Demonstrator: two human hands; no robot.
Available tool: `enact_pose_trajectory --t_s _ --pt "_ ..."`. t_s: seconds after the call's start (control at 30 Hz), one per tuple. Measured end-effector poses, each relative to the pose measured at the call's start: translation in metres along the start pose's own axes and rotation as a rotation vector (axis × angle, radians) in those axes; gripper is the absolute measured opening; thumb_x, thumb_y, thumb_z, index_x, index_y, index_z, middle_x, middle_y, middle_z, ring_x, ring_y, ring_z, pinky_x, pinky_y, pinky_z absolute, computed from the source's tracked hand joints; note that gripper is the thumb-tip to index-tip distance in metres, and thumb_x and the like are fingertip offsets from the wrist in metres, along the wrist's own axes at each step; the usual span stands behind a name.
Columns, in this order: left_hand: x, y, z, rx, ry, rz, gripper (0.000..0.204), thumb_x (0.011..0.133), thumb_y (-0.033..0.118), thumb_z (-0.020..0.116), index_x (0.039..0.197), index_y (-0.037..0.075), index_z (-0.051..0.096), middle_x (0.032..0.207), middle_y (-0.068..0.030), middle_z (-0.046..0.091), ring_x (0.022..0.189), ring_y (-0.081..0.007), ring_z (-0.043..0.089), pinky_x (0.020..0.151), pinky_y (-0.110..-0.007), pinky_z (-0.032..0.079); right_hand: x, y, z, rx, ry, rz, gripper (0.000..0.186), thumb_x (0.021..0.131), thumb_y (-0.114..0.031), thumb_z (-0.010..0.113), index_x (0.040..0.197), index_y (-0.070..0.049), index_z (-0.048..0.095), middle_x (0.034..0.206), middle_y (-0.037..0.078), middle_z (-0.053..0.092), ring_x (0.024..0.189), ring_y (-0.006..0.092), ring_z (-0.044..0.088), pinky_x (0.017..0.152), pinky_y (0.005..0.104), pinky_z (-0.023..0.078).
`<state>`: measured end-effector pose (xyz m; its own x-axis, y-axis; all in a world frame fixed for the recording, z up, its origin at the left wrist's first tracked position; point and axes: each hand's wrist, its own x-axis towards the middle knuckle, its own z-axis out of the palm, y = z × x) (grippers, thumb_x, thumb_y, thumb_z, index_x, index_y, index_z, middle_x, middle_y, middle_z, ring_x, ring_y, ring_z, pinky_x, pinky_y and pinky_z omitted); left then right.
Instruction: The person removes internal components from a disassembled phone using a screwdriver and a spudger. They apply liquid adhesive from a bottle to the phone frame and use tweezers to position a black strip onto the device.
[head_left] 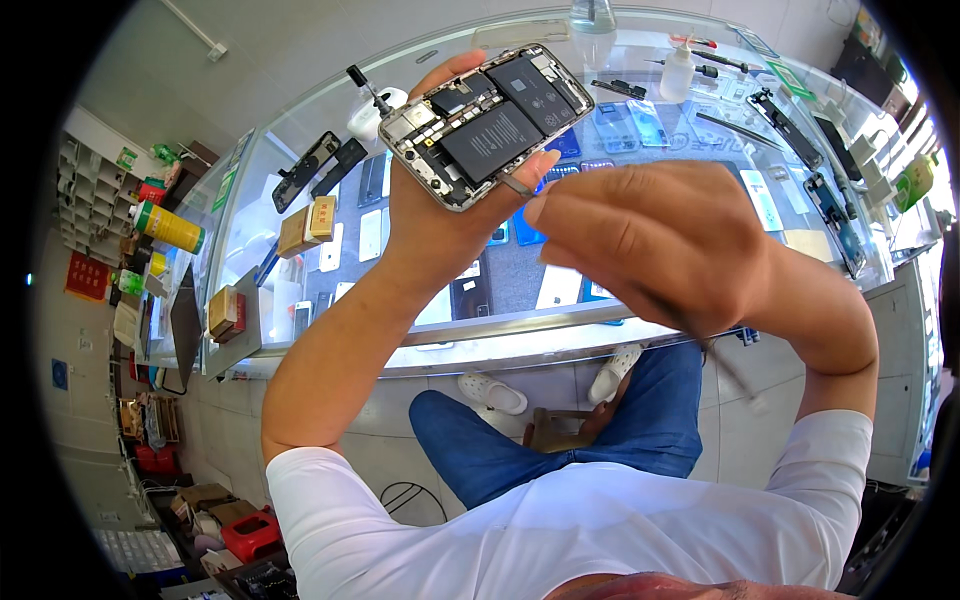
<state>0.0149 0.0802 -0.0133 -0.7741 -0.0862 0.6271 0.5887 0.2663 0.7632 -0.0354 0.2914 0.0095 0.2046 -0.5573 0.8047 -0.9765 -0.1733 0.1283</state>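
Closest of all, the right hand (665, 235) has its grip pinched narrow on a slim metal tool (516, 185), whose tip sits at the near right edge of an opened phone (505, 135). The left hand (440, 215) holds that phone from beneath in its grip, raised over the glass-topped desk (520, 323), with small boxes (321, 217) to the left and a white bottle (677, 78) at far right.
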Motion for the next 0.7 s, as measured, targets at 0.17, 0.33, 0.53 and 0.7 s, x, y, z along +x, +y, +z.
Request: enact_pose_trajectory --t_s 0.17,0.33,0.53,0.7 --pt "0.001 0.002 0.0 0.112 -0.004 0.042 0.082 0.08 0.011 0.091 0.146 0.003 0.044 0.126 -0.0112 0.068 0.113 -0.0161 0.069 0.096 -0.03 0.057 0.003 0.004 -0.004 0.044 0.01 0.045 0.031 0.081 -0.004 0.084 0.106 0.007 0.07 0.093 0.021 0.074 0.074 0.0295 0.075 0.06 0.0367 0.063" --pt "0.002 -0.006 -0.001 0.204 0.027 0.159 0.082 0.08 0.013 0.092 0.146 0.004 0.044 0.132 -0.0124 0.064 0.115 -0.0173 0.068 0.099 -0.031 0.056 -0.003 0.0 0.009 -0.215 0.058 -0.136 0.03 0.081 -0.007 0.083 0.1 0.01 0.067 0.089 0.021 0.071 0.076 0.0299 0.076 0.065 0.0377 0.067" --pt "0.0 -0.006 0.004 0.156 0.082 0.147 0.083 0.079 0.013 0.093 0.145 0.003 0.044 0.135 -0.0131 0.063 0.116 -0.0185 0.068 0.1 -0.032 0.056 0.002 -0.003 0.018 -0.416 0.126 -0.209 0.024 0.083 -0.008 0.08 0.093 0.01 0.068 0.09 0.022 0.071 0.078 0.0317 0.077 0.067 0.0388 0.068" --pt "-0.001 -0.009 0.003 0.119 0.121 0.161 0.081 0.08 0.013 0.093 0.144 0.003 0.044 0.134 -0.0133 0.064 0.116 -0.0192 0.068 0.101 -0.032 0.054 0.004 -0.007 0.02 -0.434 0.139 -0.195 0.023 0.083 -0.009 0.079 0.094 0.009 0.069 0.09 0.023 0.071 0.079 0.0328 0.077 0.068 0.0387 0.068"
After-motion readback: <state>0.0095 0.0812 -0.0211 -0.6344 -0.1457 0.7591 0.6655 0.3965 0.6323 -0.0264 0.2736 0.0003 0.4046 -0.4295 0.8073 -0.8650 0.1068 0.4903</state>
